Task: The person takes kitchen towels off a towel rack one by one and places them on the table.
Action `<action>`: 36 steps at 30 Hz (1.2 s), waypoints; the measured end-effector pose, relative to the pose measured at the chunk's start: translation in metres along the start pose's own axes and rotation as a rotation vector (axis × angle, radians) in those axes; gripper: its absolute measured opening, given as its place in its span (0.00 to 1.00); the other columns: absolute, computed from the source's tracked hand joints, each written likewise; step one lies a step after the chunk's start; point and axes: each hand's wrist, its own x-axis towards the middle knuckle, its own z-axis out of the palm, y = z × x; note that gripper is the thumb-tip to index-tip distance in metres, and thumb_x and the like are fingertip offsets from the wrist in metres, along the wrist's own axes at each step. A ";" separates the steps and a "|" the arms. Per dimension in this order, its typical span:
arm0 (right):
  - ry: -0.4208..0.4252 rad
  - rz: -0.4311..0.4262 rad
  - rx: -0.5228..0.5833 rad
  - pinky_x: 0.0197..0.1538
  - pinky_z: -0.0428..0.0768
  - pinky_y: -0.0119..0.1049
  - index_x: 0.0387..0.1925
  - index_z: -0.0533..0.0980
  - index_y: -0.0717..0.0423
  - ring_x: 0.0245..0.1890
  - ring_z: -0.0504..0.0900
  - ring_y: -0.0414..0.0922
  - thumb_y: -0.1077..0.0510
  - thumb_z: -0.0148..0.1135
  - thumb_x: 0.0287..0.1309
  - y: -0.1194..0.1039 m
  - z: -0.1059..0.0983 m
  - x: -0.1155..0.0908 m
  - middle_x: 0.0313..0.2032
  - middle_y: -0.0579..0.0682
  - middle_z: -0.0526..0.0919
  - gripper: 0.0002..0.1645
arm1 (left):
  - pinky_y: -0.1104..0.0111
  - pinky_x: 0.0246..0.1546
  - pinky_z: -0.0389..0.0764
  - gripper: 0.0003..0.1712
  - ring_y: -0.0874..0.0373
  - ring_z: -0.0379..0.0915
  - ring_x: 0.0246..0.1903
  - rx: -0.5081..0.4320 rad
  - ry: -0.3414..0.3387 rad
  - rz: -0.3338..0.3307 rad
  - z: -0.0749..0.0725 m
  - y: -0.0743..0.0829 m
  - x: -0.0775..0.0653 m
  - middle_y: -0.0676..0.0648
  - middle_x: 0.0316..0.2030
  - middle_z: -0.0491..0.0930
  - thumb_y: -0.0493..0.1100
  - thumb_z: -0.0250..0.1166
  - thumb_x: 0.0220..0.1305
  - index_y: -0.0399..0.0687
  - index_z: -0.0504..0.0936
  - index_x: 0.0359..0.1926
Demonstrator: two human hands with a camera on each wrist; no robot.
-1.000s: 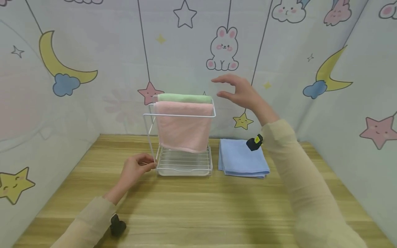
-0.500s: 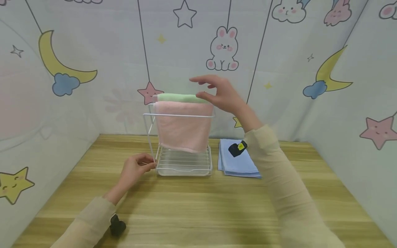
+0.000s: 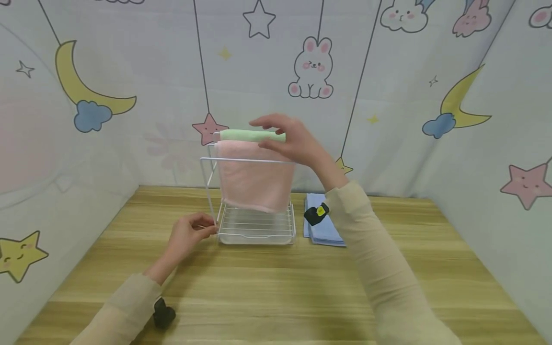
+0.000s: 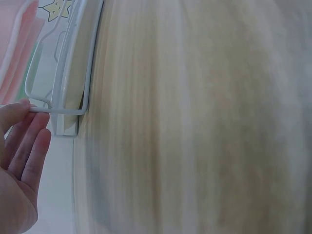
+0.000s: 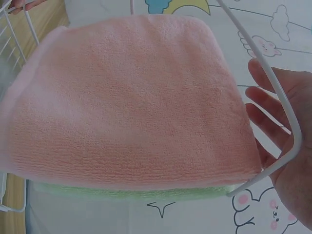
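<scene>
A white wire rack (image 3: 201,187) stands on the table, with a pink towel (image 3: 254,177) draped over one bar and a green towel (image 3: 246,135) over the bar behind. Low on the rack's left side, my left hand (image 3: 185,239) pinches the wire between thumb and fingers, as the left wrist view shows around the white wire (image 4: 53,111). At the upper right end of the towels is my right hand (image 3: 289,139), thumb and fingers apart. In the right wrist view its fingers (image 5: 265,114) lie beside the pink towel's edge; whether they touch it I cannot tell.
A folded blue cloth (image 3: 321,230) lies on the wooden table (image 3: 267,297) right of the rack, partly behind the right sleeve. A shallow tray (image 3: 256,238) sits under the rack's bottom grid. Printed curtains (image 3: 164,96) enclose the back and sides.
My right hand has moved left and lower, from beside the rack to the towels' upper right end. My left hand stays on the wire. Rack and towels look unmoved.
</scene>
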 end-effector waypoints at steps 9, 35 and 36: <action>-0.093 0.056 -0.006 0.57 0.79 0.42 0.60 0.77 0.53 0.55 0.77 0.45 0.56 0.66 0.62 0.000 0.003 0.002 0.59 0.48 0.81 0.24 | 0.75 0.30 0.84 0.10 0.68 0.81 0.27 -0.019 -0.004 0.001 -0.001 0.001 -0.001 0.34 0.36 0.87 0.35 0.72 0.57 0.32 0.83 0.38; -0.165 0.228 -0.126 0.48 0.79 0.36 0.52 0.82 0.53 0.43 0.77 0.45 0.59 0.65 0.63 -0.011 0.004 0.005 0.44 0.49 0.85 0.16 | 0.76 0.31 0.85 0.08 0.70 0.80 0.27 0.015 -0.012 -0.011 0.000 -0.001 0.001 0.35 0.36 0.87 0.33 0.71 0.58 0.33 0.83 0.38; -0.162 0.227 -0.133 0.47 0.78 0.36 0.52 0.83 0.53 0.42 0.77 0.45 0.59 0.65 0.63 -0.011 0.005 0.005 0.44 0.49 0.85 0.16 | 0.76 0.31 0.84 0.08 0.70 0.80 0.27 0.016 -0.011 -0.011 0.000 -0.001 0.001 0.35 0.36 0.87 0.33 0.71 0.58 0.33 0.83 0.38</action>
